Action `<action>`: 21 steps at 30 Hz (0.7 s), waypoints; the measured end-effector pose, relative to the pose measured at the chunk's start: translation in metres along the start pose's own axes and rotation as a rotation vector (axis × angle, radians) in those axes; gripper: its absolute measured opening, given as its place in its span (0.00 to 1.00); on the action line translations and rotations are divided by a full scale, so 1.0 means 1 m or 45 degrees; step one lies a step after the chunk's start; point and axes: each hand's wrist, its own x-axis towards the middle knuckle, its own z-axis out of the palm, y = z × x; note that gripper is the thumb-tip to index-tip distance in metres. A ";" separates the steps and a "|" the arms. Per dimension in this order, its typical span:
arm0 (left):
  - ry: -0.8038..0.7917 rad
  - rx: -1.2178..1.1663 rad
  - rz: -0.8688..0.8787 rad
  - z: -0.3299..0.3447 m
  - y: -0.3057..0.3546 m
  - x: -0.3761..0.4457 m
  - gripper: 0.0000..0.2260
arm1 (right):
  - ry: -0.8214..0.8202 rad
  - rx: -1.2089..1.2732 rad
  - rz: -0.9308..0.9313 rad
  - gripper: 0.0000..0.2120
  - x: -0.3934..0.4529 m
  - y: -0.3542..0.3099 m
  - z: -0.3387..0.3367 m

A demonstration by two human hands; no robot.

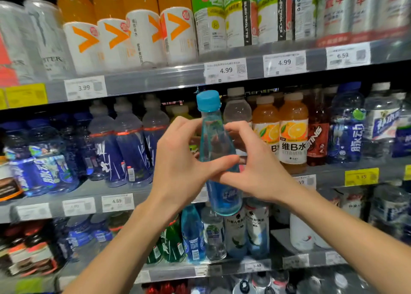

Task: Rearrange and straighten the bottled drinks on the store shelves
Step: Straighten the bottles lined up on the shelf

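A slim clear-blue bottle (216, 146) with a light blue cap is held upright in front of the middle shelf (89, 195). My left hand (182, 162) curls round its left side, thumb across the front. My right hand (255, 160) wraps the bottle from the right, fingers behind it. The lower part of the bottle, with a blue label, hangs below both hands, in front of the shelf edge. Behind it on the middle shelf stand a clear bottle with a grey cap (236, 109) and two orange vitamin drinks (293, 133).
Dark blue bottles (131, 149) fill the middle shelf's left, blue-labelled water bottles (347, 129) its right. Orange-and-white bottles (142, 33) line the upper shelf. The lower shelf holds green, blue and white bottles (235, 231). Price tags (225, 70) run along shelf edges.
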 end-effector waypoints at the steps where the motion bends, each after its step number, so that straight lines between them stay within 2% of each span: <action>1: -0.023 0.000 -0.017 -0.001 -0.001 -0.006 0.27 | -0.039 0.011 0.030 0.33 -0.005 0.000 0.002; 5: -0.224 -0.102 -0.137 0.005 -0.012 -0.036 0.28 | -0.117 -0.012 0.131 0.31 -0.028 0.011 0.016; 7: -0.314 -0.182 -0.199 0.012 -0.023 -0.054 0.22 | -0.094 -0.027 0.197 0.31 -0.044 0.018 0.025; 9: -0.354 -0.322 -0.335 0.019 -0.037 -0.075 0.17 | -0.091 0.014 0.285 0.32 -0.063 0.026 0.037; 11: -0.338 -0.409 -0.481 0.026 -0.056 -0.101 0.21 | -0.075 0.005 0.370 0.32 -0.084 0.036 0.048; 13: -0.360 -0.316 -0.581 0.032 -0.074 -0.129 0.21 | -0.063 -0.016 0.443 0.30 -0.102 0.046 0.055; 14: -0.410 -0.239 -0.636 0.037 -0.084 -0.142 0.17 | -0.056 -0.027 0.473 0.29 -0.110 0.050 0.058; 16: -0.563 -0.046 -0.690 0.047 -0.104 -0.164 0.08 | -0.049 -0.051 0.516 0.29 -0.120 0.059 0.064; 17: -0.666 0.057 -0.684 0.053 -0.113 -0.173 0.08 | -0.053 -0.063 0.527 0.29 -0.124 0.061 0.067; 19: -0.832 0.206 -0.677 0.065 -0.127 -0.186 0.16 | -0.053 -0.077 0.543 0.30 -0.130 0.066 0.074; 21: -0.841 0.217 -0.668 0.074 -0.131 -0.190 0.27 | -0.048 -0.080 0.556 0.30 -0.135 0.070 0.080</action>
